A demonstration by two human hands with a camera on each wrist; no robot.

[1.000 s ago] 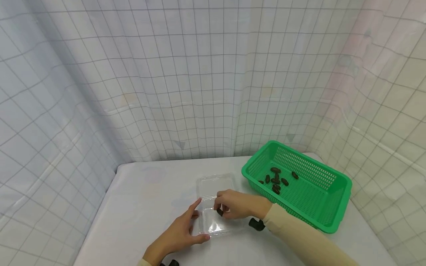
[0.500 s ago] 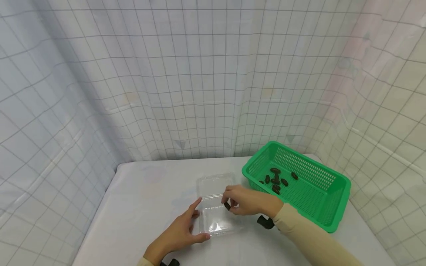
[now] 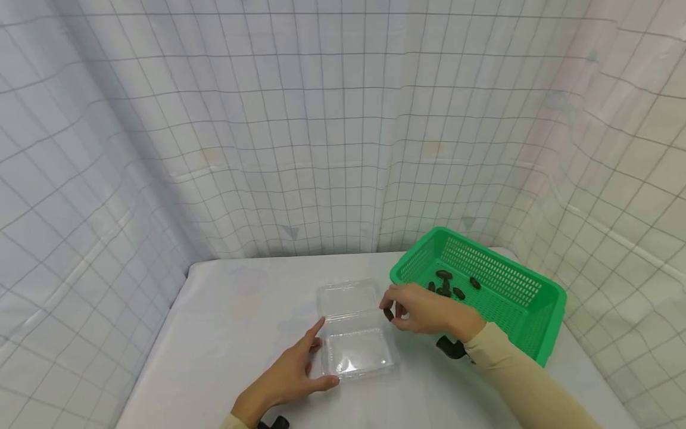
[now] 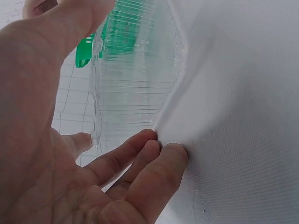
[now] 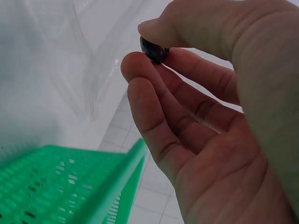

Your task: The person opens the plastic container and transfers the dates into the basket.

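My right hand (image 3: 429, 310) pinches a small dark oval piece (image 3: 388, 314) between thumb and fingertips, just beyond the right edge of a clear plastic clamshell box (image 3: 356, 353). In the right wrist view that dark oval piece (image 5: 154, 50) looks glossy, and its kind cannot be made out. The box lies with its lid folded back, away from me, and nothing shows inside. My left hand (image 3: 289, 375) rests at the box's left side and front corner, thumb and fingers spread. In the left wrist view, fingertips (image 4: 148, 135) touch the box's lower edge.
A green perforated basket (image 3: 536, 351) stands at the right with several dark oval pieces (image 3: 445, 280) in it. My right forearm passes in front of its near side. Gridded white sheets (image 3: 332, 137) hang behind and beside the white-covered table (image 3: 230, 322).
My right hand has moved right and away from me, from over the box to beside the basket's near-left corner, keeping the dark oval piece pinched. The left hand has stayed in place.
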